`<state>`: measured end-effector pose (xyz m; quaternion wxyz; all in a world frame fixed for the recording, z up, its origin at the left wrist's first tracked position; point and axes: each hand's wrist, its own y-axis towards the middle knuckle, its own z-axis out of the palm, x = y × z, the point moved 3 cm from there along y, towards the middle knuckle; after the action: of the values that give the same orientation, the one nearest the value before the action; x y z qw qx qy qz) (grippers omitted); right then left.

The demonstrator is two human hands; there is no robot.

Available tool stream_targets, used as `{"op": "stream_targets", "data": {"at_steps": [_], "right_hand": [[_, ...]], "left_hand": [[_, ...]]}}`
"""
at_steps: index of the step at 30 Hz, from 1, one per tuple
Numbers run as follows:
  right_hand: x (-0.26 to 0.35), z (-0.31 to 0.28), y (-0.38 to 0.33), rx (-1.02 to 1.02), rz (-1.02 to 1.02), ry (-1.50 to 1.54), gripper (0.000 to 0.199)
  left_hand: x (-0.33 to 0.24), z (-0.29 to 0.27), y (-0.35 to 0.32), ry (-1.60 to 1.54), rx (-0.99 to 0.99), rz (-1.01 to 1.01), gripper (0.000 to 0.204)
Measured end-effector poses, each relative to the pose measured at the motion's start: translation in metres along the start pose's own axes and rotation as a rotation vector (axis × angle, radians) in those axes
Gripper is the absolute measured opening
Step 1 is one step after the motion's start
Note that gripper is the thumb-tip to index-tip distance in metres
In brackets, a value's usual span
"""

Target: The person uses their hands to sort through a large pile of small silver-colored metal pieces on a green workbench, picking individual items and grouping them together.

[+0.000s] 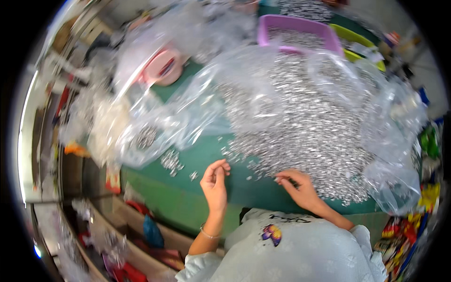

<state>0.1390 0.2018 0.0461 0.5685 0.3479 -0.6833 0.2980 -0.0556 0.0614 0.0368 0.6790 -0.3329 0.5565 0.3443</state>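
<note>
While the left hand pinches something too small to tell and the right hand picks with curled fingers at the heap of small silver parts on the green table, a purple tray holds more parts and a clear bag a few.

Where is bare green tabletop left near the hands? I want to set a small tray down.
The clearest bare strip of green tabletop runs along the near edge, left of the left hand, below a small cluster of silver metal pieces. A narrower patch lies between both hands. Around the right hand the big heap of silver pieces on clear plastic sheeting crowds everything.
</note>
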Motion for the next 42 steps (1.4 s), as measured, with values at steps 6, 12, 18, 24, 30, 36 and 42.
{"op": "stream_targets", "data": {"at_steps": [6,12,18,24,30,36,42], "right_hand": [[0.007,0.035,0.010,0.239,-0.058,-0.175,0.024],[0.020,0.076,0.031,0.475,-0.183,-0.246,0.030],[0.030,0.159,0.075,0.548,-0.665,-0.634,0.042],[0.000,0.211,0.101,0.603,-0.822,-0.860,0.050],[-0.010,0.189,0.108,0.593,-0.684,-0.817,0.044],[0.000,0.159,0.126,0.379,-0.340,-0.333,0.035],[0.005,0.171,0.122,0.427,-0.435,-0.379,0.037]], "left_hand": [[0.013,-0.080,-0.009,0.544,-0.496,0.403,0.032],[0.013,-0.132,0.036,0.941,-0.460,0.397,0.048],[0.015,-0.166,0.092,1.020,-0.153,0.445,0.029],[0.007,-0.160,0.100,1.010,0.134,0.562,0.033],[0.003,-0.155,0.092,0.927,0.162,0.479,0.028],[0.002,-0.155,0.087,0.934,0.173,0.515,0.029],[-0.004,-0.148,0.050,0.357,-0.384,0.579,0.014]]}}
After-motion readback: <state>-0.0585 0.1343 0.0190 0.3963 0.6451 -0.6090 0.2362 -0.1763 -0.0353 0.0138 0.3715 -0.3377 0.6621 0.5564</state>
